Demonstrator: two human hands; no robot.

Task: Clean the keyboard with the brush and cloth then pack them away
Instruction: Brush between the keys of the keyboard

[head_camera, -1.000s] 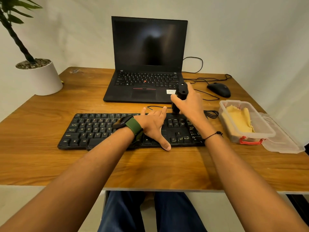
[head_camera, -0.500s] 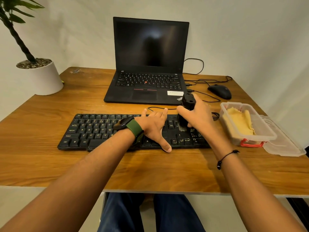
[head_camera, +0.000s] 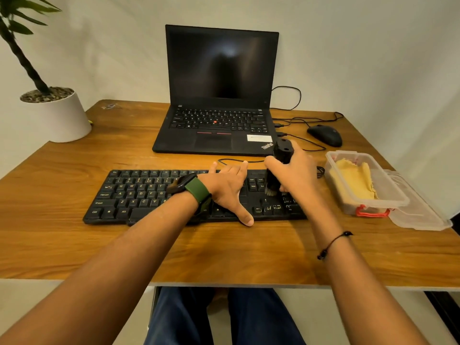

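Observation:
A black keyboard (head_camera: 139, 195) lies across the wooden desk in front of me. My left hand (head_camera: 229, 188) rests flat on its middle with fingers spread and the thumb at the front edge. My right hand (head_camera: 296, 178) grips a black brush (head_camera: 282, 151) upright, its pale bristles touching the keys near the right end of the keyboard. A yellow cloth (head_camera: 353, 179) lies inside a clear plastic box (head_camera: 373, 205) with a red clip, to the right of the keyboard.
A black laptop (head_camera: 219, 95) stands open behind the keyboard. A black mouse (head_camera: 324, 135) and its cables lie at the back right. The box's clear lid (head_camera: 420, 212) rests beside the box. A white plant pot (head_camera: 59, 115) sits at the back left.
My right hand has drawn the brush toward me, from the keyboard's back edge down onto the keys at the right. My left hand has stayed on the keyboard.

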